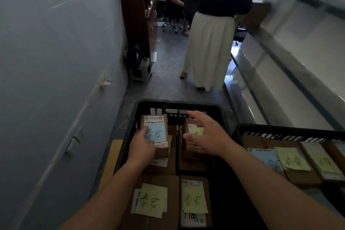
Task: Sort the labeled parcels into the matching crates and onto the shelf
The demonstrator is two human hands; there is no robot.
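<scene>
A black crate (179, 105) in front of me holds several brown parcels. My left hand (142, 147) grips a small parcel with a blue handwritten note (156, 132) at the crate's far left. My right hand (209, 133) hovers with spread fingers over a parcel with a yellow note (195, 130) at the far right, holding nothing. Two nearer parcels carry yellow notes (151, 200) (194, 199). A second black crate (291, 132) to the right holds parcels with blue (265, 158) and yellow notes (292, 158).
A grey wall (56, 80) runs along the left, a white counter (291, 73) along the right. A person in a long white skirt (209, 50) stands in the aisle ahead. A stool (140, 73) sits by a dark shelf unit (136, 15); another person sits beyond.
</scene>
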